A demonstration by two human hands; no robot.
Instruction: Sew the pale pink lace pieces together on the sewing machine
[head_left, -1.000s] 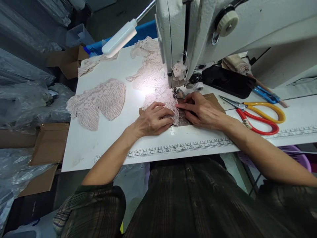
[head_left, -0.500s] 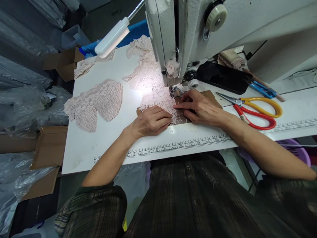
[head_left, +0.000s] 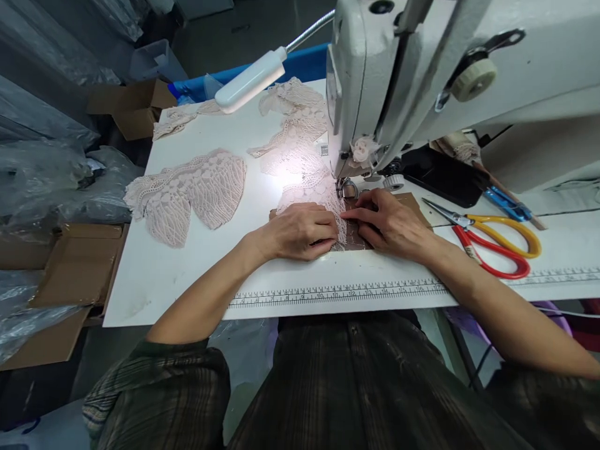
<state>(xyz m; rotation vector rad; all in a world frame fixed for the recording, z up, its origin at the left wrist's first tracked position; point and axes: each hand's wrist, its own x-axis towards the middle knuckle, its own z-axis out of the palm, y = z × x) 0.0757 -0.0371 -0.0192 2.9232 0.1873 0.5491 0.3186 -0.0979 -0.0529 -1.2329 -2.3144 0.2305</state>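
Note:
My left hand (head_left: 300, 232) lies flat on a pale pink lace piece (head_left: 309, 187) that runs under the presser foot (head_left: 345, 187) of the white sewing machine (head_left: 422, 75). My right hand (head_left: 389, 224) presses the lace's right edge with its fingers stretched out, just in front of the foot, over a brown card (head_left: 412, 203). Both hands press the cloth down on the white table (head_left: 187, 275); neither one grips it.
Red and yellow scissors (head_left: 492, 244) lie right of my right hand, with blue clips (head_left: 506, 203) and a black object (head_left: 440, 172) behind them. More lace pieces (head_left: 187, 194) lie at the left. A lamp (head_left: 250, 81) hangs over the table. A printed ruler (head_left: 337, 292) lines the front edge. Cardboard boxes (head_left: 79, 262) stand left.
My hands have hardly moved on the lace; my left hand sits a little closer to the right one. The camera has shifted, so everything appears lower and further right.

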